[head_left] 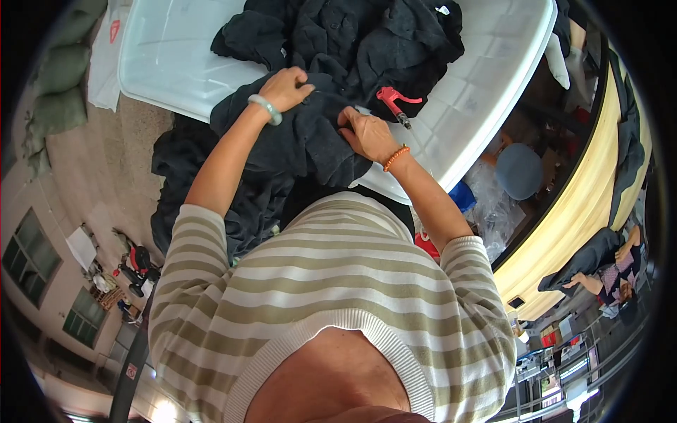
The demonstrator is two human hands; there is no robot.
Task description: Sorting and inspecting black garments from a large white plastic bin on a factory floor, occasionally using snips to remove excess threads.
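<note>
A dark garment (282, 141) with buttons is spread over the near edge of a white plastic tub (169, 77), just in front of me. My left hand (284, 90), with a pale green bangle at its wrist, is over the garment's upper part. Its fingers are curled in; whatever they pinch is too small to make out. My right hand (368, 134), wearing an orange bead bracelet, grips the garment's right side with bent fingers. Just beyond that hand, a red-handled tool (395, 102) with a dark metal tip rests by the clothes.
More dark clothes (338, 35) are heaped inside the tub. Another dark pile (190, 169) hangs at my left. To the right are a round blue-grey stool (520, 171), clear plastic wrap (493, 204) and a curved wooden table (564, 211). Another person (613, 275) handles dark cloth there.
</note>
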